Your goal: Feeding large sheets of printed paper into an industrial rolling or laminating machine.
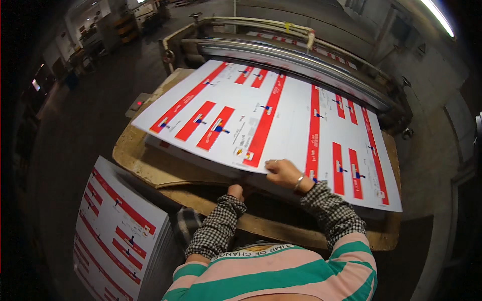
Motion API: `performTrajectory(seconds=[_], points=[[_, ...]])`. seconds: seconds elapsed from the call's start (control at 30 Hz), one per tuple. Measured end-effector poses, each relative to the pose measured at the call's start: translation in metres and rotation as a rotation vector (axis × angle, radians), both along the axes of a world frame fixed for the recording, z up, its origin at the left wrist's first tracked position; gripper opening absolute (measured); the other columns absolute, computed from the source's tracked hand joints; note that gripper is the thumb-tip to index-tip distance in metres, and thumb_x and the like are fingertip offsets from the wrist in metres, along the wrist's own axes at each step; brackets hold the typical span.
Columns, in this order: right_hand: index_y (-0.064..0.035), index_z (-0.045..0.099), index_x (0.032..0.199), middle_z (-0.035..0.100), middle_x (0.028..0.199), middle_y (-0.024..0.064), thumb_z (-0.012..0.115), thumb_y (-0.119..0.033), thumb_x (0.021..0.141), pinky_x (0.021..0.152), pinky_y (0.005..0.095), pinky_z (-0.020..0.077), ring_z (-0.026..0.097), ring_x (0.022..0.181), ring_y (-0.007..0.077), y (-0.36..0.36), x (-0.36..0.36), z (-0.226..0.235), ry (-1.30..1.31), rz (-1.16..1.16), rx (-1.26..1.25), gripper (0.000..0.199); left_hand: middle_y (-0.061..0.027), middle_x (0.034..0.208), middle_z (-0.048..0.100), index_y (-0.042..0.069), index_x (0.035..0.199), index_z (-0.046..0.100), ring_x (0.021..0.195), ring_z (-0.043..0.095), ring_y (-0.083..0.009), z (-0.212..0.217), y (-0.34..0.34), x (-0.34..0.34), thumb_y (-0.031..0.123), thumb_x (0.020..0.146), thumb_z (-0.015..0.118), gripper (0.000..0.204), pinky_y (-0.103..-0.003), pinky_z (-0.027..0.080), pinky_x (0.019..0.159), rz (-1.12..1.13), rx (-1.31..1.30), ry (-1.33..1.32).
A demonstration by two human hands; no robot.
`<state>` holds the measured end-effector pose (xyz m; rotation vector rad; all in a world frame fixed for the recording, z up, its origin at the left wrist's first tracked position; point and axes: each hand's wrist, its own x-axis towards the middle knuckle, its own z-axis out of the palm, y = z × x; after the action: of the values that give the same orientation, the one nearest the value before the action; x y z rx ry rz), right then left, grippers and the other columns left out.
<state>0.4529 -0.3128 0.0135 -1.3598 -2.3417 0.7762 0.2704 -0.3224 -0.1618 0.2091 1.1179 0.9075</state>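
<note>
A large white printed sheet (288, 135) with red bands and small blue marks lies on a wooden feed table, its far edge at the metal rollers (296, 57). My right hand (285, 174), a silver bangle at its wrist, pinches the sheet's near edge, with the thumb hidden below it. Just below that edge, left of the right hand, is my left hand (236, 191); its fingers are mostly hidden. Checked sleeve covers reach over both forearms. Under the sheet's left corner, the edge of another white sheet shows.
The wooden table (131, 150) has a curved cut-out on my side. At lower left stands a tall stack of similar printed sheets (118, 226). A pale pipe frame (241, 20) and handwheels (407, 133) flank the rollers. A small box with a red light (139, 103) sits at left.
</note>
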Motion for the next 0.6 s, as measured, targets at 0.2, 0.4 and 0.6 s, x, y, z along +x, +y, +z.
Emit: performTrajectory(seconds=[0.2,0.4,0.6], points=[[0.0013,0.055,0.076,0.056,0.085,0.0166,0.057,-0.02,0.063,0.065,0.0348,0.0443,0.055,0.07,0.0303,0.001,0.009,-0.068,0.093,0.026,0.198,0.025,-0.0193,0.103,0.05,-0.005,0.107,0.043,0.093,0.052,-0.0323,0.058,0.0,0.011,0.009,0.08,0.035,0.032,-0.046,0.045,0.079,0.018,0.147,-0.185],[-0.0002,0.058,0.079,0.058,0.087,0.0174,0.061,-0.031,0.065,0.071,0.0354,0.0438,0.054,0.08,0.0305,0.068,0.033,-0.073,-0.178,-0.376,-0.15,0.034,-0.0122,0.104,0.047,0.0,0.11,0.04,0.087,0.05,-0.0268,0.062,0.002,0.018,0.029,0.079,0.056,0.045,-0.039,0.044,0.072,-0.091,0.093,-0.033],[-0.0053,0.031,0.122,0.029,0.126,0.0213,0.068,-0.043,0.056,0.09,0.0523,0.0283,0.027,0.117,0.0379,0.006,-0.014,-0.071,-0.545,-0.061,0.029,0.084,-0.0105,0.1,0.052,0.003,0.108,0.044,0.088,0.053,-0.0266,0.058,-0.002,0.01,0.021,0.078,0.056,0.037,-0.04,0.043,0.074,-0.075,0.129,-0.143]])
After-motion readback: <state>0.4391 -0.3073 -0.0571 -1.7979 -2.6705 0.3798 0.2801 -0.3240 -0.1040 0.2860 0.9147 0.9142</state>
